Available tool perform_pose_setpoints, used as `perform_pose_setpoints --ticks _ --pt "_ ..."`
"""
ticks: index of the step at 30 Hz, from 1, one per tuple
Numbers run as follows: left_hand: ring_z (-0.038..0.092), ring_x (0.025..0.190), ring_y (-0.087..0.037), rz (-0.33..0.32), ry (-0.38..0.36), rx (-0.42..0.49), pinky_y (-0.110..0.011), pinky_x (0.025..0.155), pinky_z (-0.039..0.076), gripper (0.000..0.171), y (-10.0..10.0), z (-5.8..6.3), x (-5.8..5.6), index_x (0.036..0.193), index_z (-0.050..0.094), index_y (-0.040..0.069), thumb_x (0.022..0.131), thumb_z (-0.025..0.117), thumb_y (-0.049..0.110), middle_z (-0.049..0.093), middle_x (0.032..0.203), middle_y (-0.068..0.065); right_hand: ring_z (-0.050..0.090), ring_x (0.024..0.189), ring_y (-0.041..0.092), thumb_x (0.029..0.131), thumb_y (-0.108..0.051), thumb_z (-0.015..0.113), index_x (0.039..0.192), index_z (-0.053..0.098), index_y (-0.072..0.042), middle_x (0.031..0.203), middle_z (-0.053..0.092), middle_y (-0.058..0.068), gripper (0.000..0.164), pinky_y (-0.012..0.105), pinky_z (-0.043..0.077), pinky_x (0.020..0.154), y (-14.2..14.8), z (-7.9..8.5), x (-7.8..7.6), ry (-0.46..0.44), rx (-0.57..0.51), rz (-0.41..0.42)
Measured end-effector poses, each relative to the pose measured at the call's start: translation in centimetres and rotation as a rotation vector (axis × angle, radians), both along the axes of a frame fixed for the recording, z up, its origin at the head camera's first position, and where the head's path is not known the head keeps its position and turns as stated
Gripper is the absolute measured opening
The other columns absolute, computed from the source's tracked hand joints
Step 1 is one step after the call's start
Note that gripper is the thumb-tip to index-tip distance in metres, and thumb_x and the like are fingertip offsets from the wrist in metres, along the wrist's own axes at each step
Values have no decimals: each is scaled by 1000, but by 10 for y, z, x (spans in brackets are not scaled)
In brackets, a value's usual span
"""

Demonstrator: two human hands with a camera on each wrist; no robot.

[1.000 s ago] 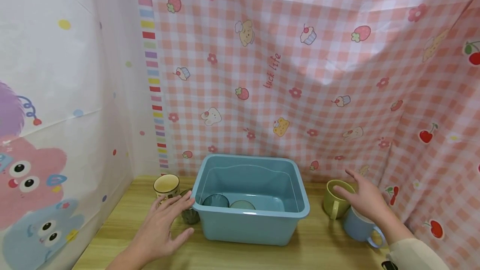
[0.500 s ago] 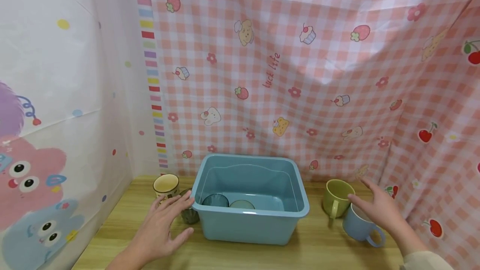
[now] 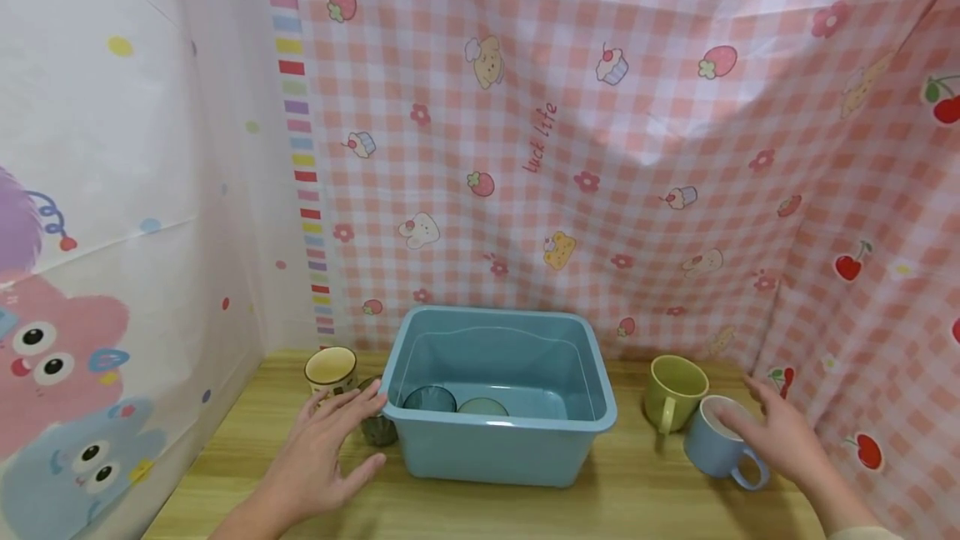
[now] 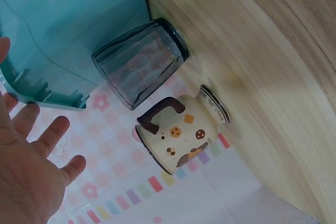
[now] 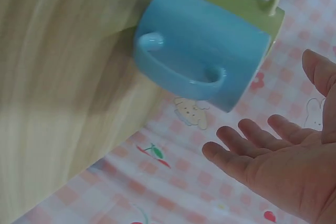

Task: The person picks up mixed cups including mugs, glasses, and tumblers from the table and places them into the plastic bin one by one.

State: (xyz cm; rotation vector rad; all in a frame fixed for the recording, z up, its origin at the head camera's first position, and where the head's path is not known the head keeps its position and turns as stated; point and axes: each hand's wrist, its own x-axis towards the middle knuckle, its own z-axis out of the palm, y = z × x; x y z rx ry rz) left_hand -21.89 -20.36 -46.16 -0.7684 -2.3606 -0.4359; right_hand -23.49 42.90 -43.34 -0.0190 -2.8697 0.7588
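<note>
A blue plastic bin [image 3: 495,452] stands mid-table with two glasses, one dark teal [image 3: 430,399] and one greenish [image 3: 482,408], visible inside. My left hand [image 3: 311,452], fingers spread, has its fingertips at the bin's left rim. Beside that rim stands a dark ribbed glass [image 4: 142,61], partly hidden by the hand in the head view. Behind it is a cream mug [image 4: 178,135] with cookie pictures and a brown handle. My right hand [image 3: 780,432] hovers by a light blue mug [image 5: 205,40], fingers extended and apart from it in the right wrist view.
A green mug [image 3: 675,394] stands just behind and left of the blue one. Patterned cloth [image 3: 540,148] hangs behind and on both sides of the wooden table [image 3: 450,515].
My right hand has moved down and to the right, from over the green mug to beside the blue mug. The left hand keeps its place at the bin's rim.
</note>
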Motion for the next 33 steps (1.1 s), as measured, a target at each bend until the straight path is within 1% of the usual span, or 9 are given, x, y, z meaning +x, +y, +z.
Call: perform_pose_setpoints --ticks 6,14,16,19,21,23,26,29,33 --pt "67 128 -34 -1 3 -4 -70 112 36 77 0 0 0 150 63 17 81 90 35 60 159 -4 54 126 70 105 -41 66 150 38 23 146 48 50 83 72 51 99 7 -12 4 27 -19 -1" --pt "66 129 -34 2 -4 0 -72 112 37 76 0 1 1 151 62 18 82 90 35 58 161 -1 59 124 67 106 -39 66 154 27 25 143 49 52 89 67 56 99 13 -21 10 -63 -75 -5" --pt "66 129 -34 5 -8 -2 -72 112 37 76 0 1 1 151 62 18 82 89 35 57 161 -1 60 125 65 106 -39 66 154 26 26 144 48 51 90 59 61 94 14 -22 12 -92 -104 -4" --pt "66 129 -34 5 -14 -4 -72 112 37 76 0 1 1 151 62 18 82 90 35 59 160 -2 60 129 62 107 -39 65 155 26 25 146 49 49 88 38 65 86 15 -25 16 -137 -152 -8" --pt "66 129 -34 6 -17 -5 -72 112 37 76 0 2 0 151 62 18 82 90 35 59 159 -3 60 132 60 107 -40 64 156 27 22 146 52 47 87 25 61 81 15 -26 18 -162 -174 -16" --pt "66 130 -34 9 -20 -5 -72 112 37 76 1 1 0 151 62 18 82 90 35 60 159 -4 60 133 58 107 -41 64 156 28 21 144 56 44 86 19 56 77 16 -27 20 -183 -192 -27" --pt "65 130 -33 11 -23 -2 -73 112 36 76 1 1 0 150 63 18 81 90 35 60 159 -4 65 129 51 108 -44 62 156 30 20 139 63 39 86 18 55 76 17 -29 22 -224 -189 -37" --pt "65 130 -33 12 -24 3 -73 112 36 76 1 1 1 150 63 18 81 91 34 60 158 -4 72 119 37 110 -42 59 155 29 23 135 68 37 85 23 57 77 19 -31 23 -273 -201 -18" --pt "65 130 -34 8 -20 5 -72 112 37 76 1 1 1 149 63 17 81 91 33 61 158 -5 71 116 32 113 -39 52 152 28 27 133 67 39 81 37 63 83 18 -34 27 -334 -255 6"
